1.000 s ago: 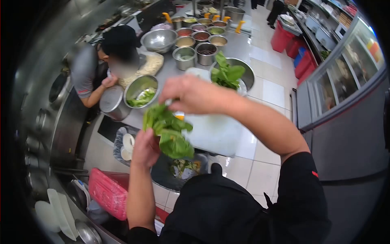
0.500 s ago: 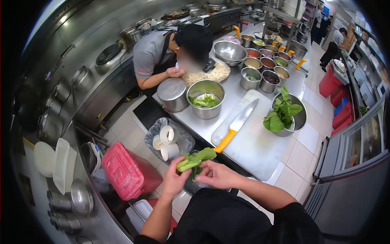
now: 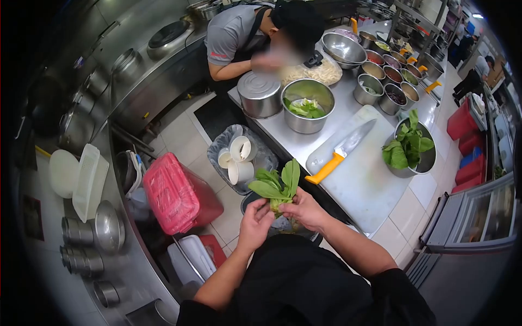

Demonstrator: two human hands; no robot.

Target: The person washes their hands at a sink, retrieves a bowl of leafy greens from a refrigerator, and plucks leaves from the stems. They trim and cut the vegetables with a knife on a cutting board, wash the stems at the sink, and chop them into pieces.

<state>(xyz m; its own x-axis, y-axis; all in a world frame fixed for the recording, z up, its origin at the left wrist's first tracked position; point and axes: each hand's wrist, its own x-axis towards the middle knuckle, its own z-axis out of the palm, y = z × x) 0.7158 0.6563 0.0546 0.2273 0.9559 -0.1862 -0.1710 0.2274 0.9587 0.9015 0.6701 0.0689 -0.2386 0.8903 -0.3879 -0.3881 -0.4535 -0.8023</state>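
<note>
A small leafy green vegetable (image 3: 278,185) stands upright between my two hands, leaves up. My left hand (image 3: 258,221) pinches its base from the left, and my right hand (image 3: 304,211) has fingers closed on it from the right. Beyond them a yellow-handled knife (image 3: 348,148) lies on a white cutting board (image 3: 375,182). More leafy greens (image 3: 408,144) stick out of a steel bowl (image 3: 427,162) at the board's right. A deep steel pot (image 3: 307,124) to the board's left holds cut green pieces (image 3: 306,108).
A co-worker (image 3: 239,38) leans over the counter beside a lidded pot (image 3: 260,100). Steel containers (image 3: 396,98) of ingredients fill the counter's far part. A lined bin (image 3: 265,155) with white containers and a red bin (image 3: 179,195) stand on the floor at left.
The view has swung right and down. Both hands came down from over the counter, and the vegetable, lying sideways half a second ago, is now upright with its leaves spread.
</note>
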